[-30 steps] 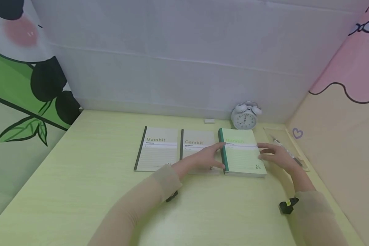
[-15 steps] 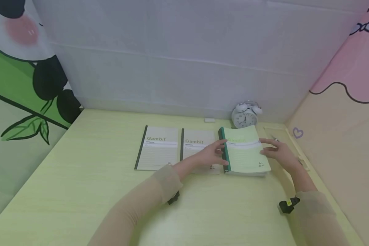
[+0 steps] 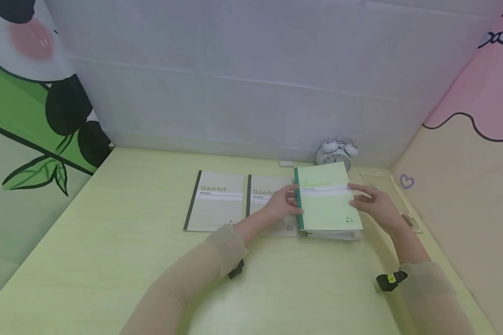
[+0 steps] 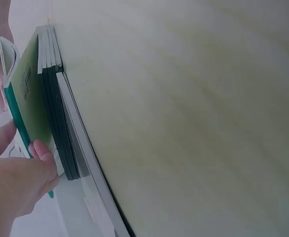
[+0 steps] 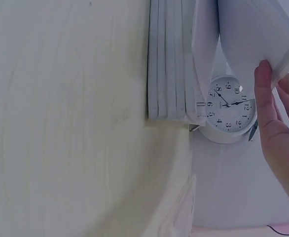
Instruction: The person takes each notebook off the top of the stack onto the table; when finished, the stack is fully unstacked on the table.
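Observation:
A green-spined notebook (image 3: 327, 204) is raised above a stack of notebooks (image 5: 169, 64), whose dark spines show in the left wrist view. My left hand (image 3: 278, 204) pinches its spine edge, thumb and fingers on either side. On the opposite edge, my right hand (image 3: 377, 207) grips the pages between thumb and fingers. The raised notebook hides most of the stack in the head view. Left of the stack lies a dark-spined notebook (image 3: 260, 186), partly covered by my left hand. Another dark-spined notebook (image 3: 214, 211) lies farther left.
Behind the raised notebook stands a white twin-bell alarm clock (image 3: 334, 151), partly hidden. A small white block (image 3: 286, 164) lies near the back wall. Right of my right hand is a shallow tray (image 3: 373, 179) with a pen, mostly covered by that hand.
Both hands have taken hold of the top green-spined notebook and lifted it off the stack, shifting it slightly left. It now hides part of the clock. The two dark-spined notebooks have not moved.

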Tool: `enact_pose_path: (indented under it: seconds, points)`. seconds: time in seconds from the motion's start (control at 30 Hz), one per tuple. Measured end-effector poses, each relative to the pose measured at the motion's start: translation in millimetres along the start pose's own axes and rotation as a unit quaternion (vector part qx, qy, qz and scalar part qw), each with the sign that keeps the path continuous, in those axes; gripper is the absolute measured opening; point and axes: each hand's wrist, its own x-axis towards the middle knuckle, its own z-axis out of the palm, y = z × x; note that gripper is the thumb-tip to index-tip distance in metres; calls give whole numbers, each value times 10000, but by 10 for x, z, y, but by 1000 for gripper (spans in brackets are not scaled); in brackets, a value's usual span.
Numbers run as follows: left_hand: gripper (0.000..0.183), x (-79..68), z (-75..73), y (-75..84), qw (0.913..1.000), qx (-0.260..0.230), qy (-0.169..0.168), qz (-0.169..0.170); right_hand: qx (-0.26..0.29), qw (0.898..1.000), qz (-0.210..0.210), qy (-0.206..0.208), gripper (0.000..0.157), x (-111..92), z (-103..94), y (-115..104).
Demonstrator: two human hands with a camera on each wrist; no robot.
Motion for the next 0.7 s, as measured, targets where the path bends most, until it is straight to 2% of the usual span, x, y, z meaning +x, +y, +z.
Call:
enact_pose_path:
  seconds: [0.2, 0.3, 0.5, 0.7]
  points:
    - [77, -27, -68, 47, 9996, -251, 61, 90, 201, 9997, -97, 37, 60, 6, 26, -98]
    - [78, -43, -122, 51, 9984, -530, 27, 174, 306, 9995, -65, 48, 60, 6, 43, -167]
    - [77, -100, -267, 74, 9928, -1099, -105, 467, 399, 9992, -24, 72, 64, 30, 82, -299]
    - [76, -162, -410, 202, 9869, -1496, -214, 568, 416, 9991, -103, -6, 64, 41, 88, -460]
